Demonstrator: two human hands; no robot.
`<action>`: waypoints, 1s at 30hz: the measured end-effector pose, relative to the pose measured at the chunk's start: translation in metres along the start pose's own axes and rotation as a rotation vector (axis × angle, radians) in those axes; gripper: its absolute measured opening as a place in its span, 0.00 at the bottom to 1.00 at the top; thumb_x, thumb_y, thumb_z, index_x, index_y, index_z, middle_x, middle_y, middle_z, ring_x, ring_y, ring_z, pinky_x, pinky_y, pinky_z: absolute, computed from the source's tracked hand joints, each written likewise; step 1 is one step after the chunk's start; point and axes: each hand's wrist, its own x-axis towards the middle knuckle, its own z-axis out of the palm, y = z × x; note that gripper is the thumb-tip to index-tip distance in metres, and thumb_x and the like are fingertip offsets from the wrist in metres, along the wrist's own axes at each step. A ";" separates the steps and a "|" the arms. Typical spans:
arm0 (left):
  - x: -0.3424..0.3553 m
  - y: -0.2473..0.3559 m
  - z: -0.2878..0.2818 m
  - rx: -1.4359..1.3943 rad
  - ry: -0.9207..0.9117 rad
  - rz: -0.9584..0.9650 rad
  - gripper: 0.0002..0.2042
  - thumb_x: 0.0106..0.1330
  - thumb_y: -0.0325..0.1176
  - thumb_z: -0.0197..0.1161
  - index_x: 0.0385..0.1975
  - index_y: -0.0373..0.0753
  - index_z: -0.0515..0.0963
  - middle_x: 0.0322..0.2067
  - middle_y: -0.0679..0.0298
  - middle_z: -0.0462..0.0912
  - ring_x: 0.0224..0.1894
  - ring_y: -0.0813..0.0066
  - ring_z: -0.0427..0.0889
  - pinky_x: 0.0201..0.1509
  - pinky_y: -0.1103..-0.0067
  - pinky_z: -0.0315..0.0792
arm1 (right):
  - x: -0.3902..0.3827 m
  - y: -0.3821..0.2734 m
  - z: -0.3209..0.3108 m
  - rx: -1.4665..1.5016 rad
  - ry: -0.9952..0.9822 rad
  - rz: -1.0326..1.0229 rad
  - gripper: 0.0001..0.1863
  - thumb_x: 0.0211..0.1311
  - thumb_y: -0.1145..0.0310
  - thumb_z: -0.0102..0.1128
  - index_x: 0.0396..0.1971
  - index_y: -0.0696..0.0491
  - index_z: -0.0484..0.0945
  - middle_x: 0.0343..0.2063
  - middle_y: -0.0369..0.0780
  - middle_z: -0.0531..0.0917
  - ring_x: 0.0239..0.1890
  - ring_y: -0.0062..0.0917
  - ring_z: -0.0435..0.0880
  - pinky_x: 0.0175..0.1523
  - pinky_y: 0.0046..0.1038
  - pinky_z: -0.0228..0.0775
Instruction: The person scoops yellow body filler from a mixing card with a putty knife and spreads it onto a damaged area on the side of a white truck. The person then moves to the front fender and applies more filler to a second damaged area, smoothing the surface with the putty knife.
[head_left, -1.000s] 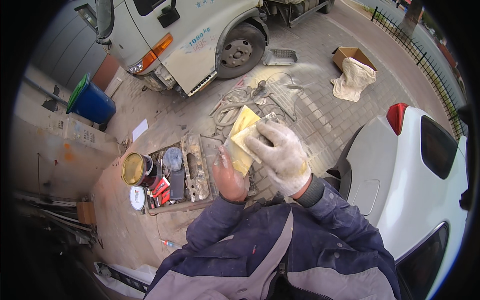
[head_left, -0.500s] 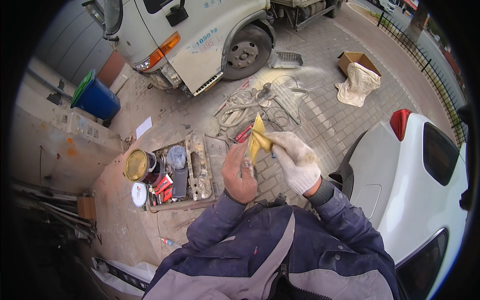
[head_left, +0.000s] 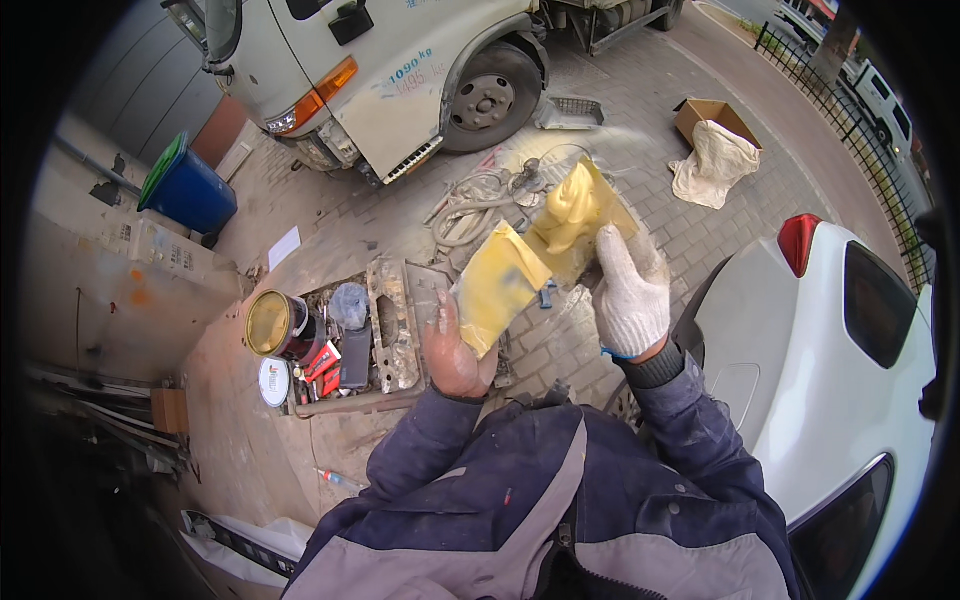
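My bare left hand [head_left: 455, 352] grips a flat putty spreader [head_left: 500, 285] smeared with yellow paste, a darker patch showing in its middle. Beside it, my right hand [head_left: 635, 300], in a white knit glove, is closed on a second putty spreader [head_left: 615, 212]. A thick mound of yellow putty [head_left: 572, 205] sits on that one. The two spreaders are close together in front of my chest, their faces turned up. The lower edges of both are hidden by my fingers.
Left of my hands stands a tool tray [head_left: 345, 402] with an open can [head_left: 268, 325], a white lid [head_left: 274, 382] and red tubes [head_left: 322, 362]. Hoses [head_left: 470, 215] lie ahead before a truck [head_left: 400, 100]. A white car [head_left: 790, 340] is at right, beyond it a cardboard box [head_left: 715, 125].
The two spreaders, pressed together before, have come apart. My right hand has moved right and turned its spreader, exposing the putty mound; my left has shifted slightly left and tilted its spreader face up.
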 end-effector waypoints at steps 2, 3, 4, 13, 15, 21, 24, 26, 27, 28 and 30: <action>-0.001 -0.004 0.006 -0.011 0.059 -0.054 0.23 0.84 0.46 0.50 0.64 0.32 0.72 0.60 0.56 0.83 0.60 0.61 0.84 0.63 0.65 0.78 | -0.007 0.008 0.018 0.006 -0.030 -0.020 0.23 0.82 0.68 0.51 0.71 0.59 0.69 0.54 0.40 0.84 0.52 0.24 0.86 0.54 0.31 0.81; 0.000 -0.004 0.006 -0.011 0.036 -0.066 0.23 0.84 0.45 0.50 0.64 0.32 0.72 0.60 0.56 0.83 0.60 0.62 0.84 0.63 0.65 0.78 | -0.011 0.012 0.023 -0.086 -0.064 -0.024 0.24 0.82 0.68 0.51 0.72 0.59 0.68 0.56 0.40 0.83 0.53 0.25 0.86 0.55 0.31 0.81; 0.000 -0.002 0.005 -0.017 0.065 -0.078 0.23 0.84 0.46 0.50 0.64 0.32 0.72 0.60 0.56 0.83 0.60 0.62 0.83 0.64 0.65 0.77 | -0.013 0.014 0.024 -0.138 -0.070 0.036 0.21 0.77 0.71 0.58 0.66 0.57 0.77 0.55 0.42 0.87 0.57 0.28 0.85 0.61 0.29 0.77; 0.004 0.001 -0.014 0.703 0.147 0.395 0.26 0.76 0.29 0.58 0.72 0.27 0.65 0.51 0.47 0.83 0.49 0.50 0.83 0.53 0.64 0.78 | 0.007 -0.005 0.008 -0.915 -0.182 -0.727 0.23 0.57 0.78 0.63 0.56 0.54 0.84 0.51 0.48 0.85 0.53 0.45 0.84 0.57 0.40 0.78; -0.001 -0.001 -0.017 1.754 -0.053 1.026 0.31 0.73 0.23 0.58 0.75 0.27 0.60 0.50 0.43 0.82 0.48 0.46 0.81 0.53 0.62 0.77 | 0.009 -0.002 0.018 -1.062 -0.347 -0.780 0.22 0.53 0.77 0.64 0.51 0.54 0.85 0.46 0.48 0.84 0.49 0.45 0.83 0.54 0.41 0.78; 0.018 0.012 -0.034 1.404 0.065 0.788 0.24 0.79 0.28 0.54 0.71 0.27 0.65 0.49 0.42 0.82 0.47 0.49 0.82 0.53 0.63 0.77 | -0.016 0.021 0.022 -0.857 -0.509 -0.633 0.18 0.59 0.75 0.63 0.50 0.53 0.85 0.43 0.46 0.85 0.44 0.42 0.84 0.50 0.38 0.77; 0.020 0.016 -0.033 1.372 0.145 0.837 0.20 0.85 0.37 0.49 0.63 0.26 0.74 0.50 0.44 0.82 0.49 0.52 0.83 0.56 0.65 0.77 | -0.020 0.019 0.008 -0.599 -0.192 -0.294 0.15 0.76 0.69 0.57 0.57 0.56 0.82 0.46 0.43 0.88 0.48 0.28 0.86 0.54 0.31 0.76; 0.015 0.016 -0.026 1.401 0.026 0.886 0.21 0.85 0.40 0.49 0.59 0.27 0.77 0.50 0.45 0.83 0.50 0.52 0.83 0.58 0.66 0.76 | -0.012 0.013 -0.002 -0.385 -0.101 -0.019 0.15 0.77 0.68 0.56 0.57 0.56 0.81 0.46 0.40 0.87 0.47 0.23 0.85 0.53 0.28 0.77; 0.013 0.015 -0.020 1.228 -0.109 0.827 0.21 0.85 0.41 0.49 0.58 0.27 0.78 0.50 0.45 0.83 0.50 0.51 0.84 0.59 0.66 0.75 | -0.007 0.011 -0.005 -0.245 -0.068 0.056 0.15 0.78 0.68 0.56 0.57 0.57 0.81 0.46 0.39 0.87 0.47 0.20 0.85 0.52 0.26 0.77; 0.009 0.015 -0.015 1.045 -0.213 0.725 0.22 0.84 0.42 0.50 0.57 0.27 0.79 0.50 0.45 0.83 0.51 0.50 0.84 0.60 0.65 0.75 | -0.002 0.011 -0.005 -0.236 -0.104 -0.006 0.17 0.79 0.64 0.56 0.58 0.57 0.79 0.44 0.36 0.86 0.45 0.17 0.84 0.50 0.24 0.78; 0.004 0.017 -0.004 1.131 -0.293 0.770 0.22 0.84 0.43 0.50 0.57 0.27 0.79 0.49 0.44 0.83 0.52 0.48 0.83 0.60 0.65 0.74 | 0.002 0.013 -0.003 -0.139 -0.054 0.094 0.17 0.79 0.63 0.56 0.58 0.57 0.79 0.45 0.37 0.86 0.46 0.17 0.83 0.51 0.24 0.77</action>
